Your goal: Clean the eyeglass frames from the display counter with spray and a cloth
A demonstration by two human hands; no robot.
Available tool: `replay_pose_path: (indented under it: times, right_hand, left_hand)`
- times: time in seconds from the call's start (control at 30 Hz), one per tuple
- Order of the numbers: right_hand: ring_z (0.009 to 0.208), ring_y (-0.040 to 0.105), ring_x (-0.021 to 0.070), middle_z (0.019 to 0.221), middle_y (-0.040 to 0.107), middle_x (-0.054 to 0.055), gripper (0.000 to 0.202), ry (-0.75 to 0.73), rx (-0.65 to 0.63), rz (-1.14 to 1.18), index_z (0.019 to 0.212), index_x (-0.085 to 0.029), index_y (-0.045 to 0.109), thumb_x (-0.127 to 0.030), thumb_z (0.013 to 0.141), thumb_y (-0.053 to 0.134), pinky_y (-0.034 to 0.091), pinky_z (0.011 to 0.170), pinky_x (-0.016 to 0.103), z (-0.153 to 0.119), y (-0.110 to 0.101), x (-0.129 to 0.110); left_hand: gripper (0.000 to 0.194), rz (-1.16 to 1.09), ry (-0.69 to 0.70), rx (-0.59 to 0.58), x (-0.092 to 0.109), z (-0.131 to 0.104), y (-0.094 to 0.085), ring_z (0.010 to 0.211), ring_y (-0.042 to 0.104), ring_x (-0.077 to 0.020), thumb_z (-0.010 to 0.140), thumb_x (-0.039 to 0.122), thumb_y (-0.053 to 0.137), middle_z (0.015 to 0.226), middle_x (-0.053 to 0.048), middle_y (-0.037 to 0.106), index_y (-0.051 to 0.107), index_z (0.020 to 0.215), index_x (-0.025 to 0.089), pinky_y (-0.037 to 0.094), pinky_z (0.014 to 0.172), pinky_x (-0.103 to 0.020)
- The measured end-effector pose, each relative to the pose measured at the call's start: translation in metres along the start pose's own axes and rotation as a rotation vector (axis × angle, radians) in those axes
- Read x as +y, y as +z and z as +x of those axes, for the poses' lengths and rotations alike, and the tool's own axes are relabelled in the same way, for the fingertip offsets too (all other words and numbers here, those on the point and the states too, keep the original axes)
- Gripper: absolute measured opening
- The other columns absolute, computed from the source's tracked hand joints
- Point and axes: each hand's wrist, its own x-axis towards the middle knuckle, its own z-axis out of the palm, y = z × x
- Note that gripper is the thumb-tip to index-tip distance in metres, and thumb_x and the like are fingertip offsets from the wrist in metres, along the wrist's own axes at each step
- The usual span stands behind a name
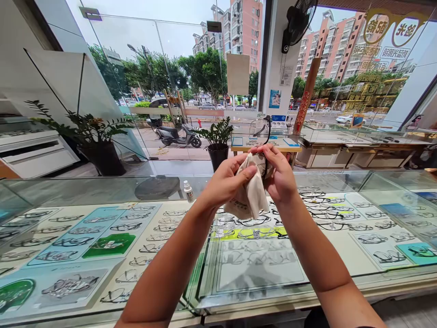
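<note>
My left hand (223, 182) is closed on a pale cleaning cloth (256, 193) with print on it, the thumb pressing the fabric. The cloth hangs down below the fingers. My right hand (280, 172) pinches a pair of eyeglasses (269, 132) with dark temples. One clear lens stands up above the fingertips, while the cloth and fingers cover much of the rest of the frame. Both hands meet in the air over the glass display counter (259, 284).
Many eyeglass frames (126, 226) lie inside the counter. On its glass top stands a small white bottle (188, 191), left of my hands. Beyond are a dark stool (159, 187), potted plants (218, 141), a small table (266, 148) and a window onto the street.
</note>
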Motion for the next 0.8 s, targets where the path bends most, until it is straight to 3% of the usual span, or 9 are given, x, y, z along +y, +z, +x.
replay_pose_path:
  times: [0.1,0.23,0.4,0.47,0.67,0.8]
  right_hand:
    - [0.097,0.073,0.0180,0.096,0.078,0.000,0.022,0.006,0.014,0.044,0.082,-0.025,0.071,-0.039,0.079,0.088,0.060,0.096,0.033,0.000,0.001,0.003]
    - [0.094,0.074,0.0156,0.098,0.079,-0.001,0.024,0.018,-0.003,0.096,0.082,-0.026,0.073,-0.039,0.077,0.092,0.061,0.093,0.029,-0.004,0.009,0.010]
    - [0.101,0.077,0.0219,0.095,0.080,0.001,0.028,0.011,-0.041,0.050,0.082,-0.027,0.070,-0.041,0.076,0.093,0.064,0.097,0.038,-0.007,0.014,0.009]
    - [0.098,0.078,0.0217,0.093,0.080,0.000,0.028,0.011,-0.034,0.048,0.081,-0.027,0.069,-0.039,0.076,0.093,0.065,0.096,0.038,-0.007,0.012,0.006]
    - [0.084,0.075,0.0176,0.093,0.081,0.000,0.027,0.027,-0.038,0.018,0.081,-0.025,0.071,-0.040,0.077,0.093,0.065,0.086,0.033,-0.001,0.002,-0.003]
    - [0.089,0.076,0.0195,0.097,0.082,0.001,0.028,0.039,-0.029,-0.009,0.083,-0.026,0.072,-0.043,0.077,0.093,0.065,0.087,0.035,-0.001,0.001,-0.005]
  left_hand:
    - [0.048,0.036,0.052,0.080,-0.005,0.001,0.003,0.084,0.067,-0.0177,0.078,0.048,0.093,0.096,-0.005,0.075,0.076,0.110,0.017,0.052,0.074,-0.023]
    - [0.043,0.053,0.154,0.262,-0.014,0.002,0.012,0.092,0.069,-0.0179,0.085,0.051,0.087,0.105,-0.006,0.077,0.076,0.112,0.018,0.053,0.081,-0.024]
    - [0.042,0.090,0.242,0.360,-0.016,0.002,0.014,0.090,0.069,-0.0180,0.092,0.058,0.078,0.103,-0.006,0.077,0.078,0.106,0.018,0.054,0.084,-0.025]
    - [0.042,0.107,0.216,0.315,-0.013,0.002,0.010,0.087,0.067,-0.0181,0.094,0.059,0.075,0.098,-0.006,0.076,0.079,0.103,0.018,0.053,0.081,-0.025]
    - [0.038,0.106,0.067,0.003,0.002,0.000,-0.006,0.072,0.056,-0.0150,0.091,0.054,0.080,0.084,-0.002,0.067,0.077,0.101,0.017,0.048,0.069,-0.023]
    - [0.045,0.160,0.069,0.033,-0.001,-0.001,-0.006,0.074,0.059,-0.0165,0.080,0.048,0.091,0.089,-0.004,0.070,0.077,0.109,0.017,0.047,0.066,-0.023]
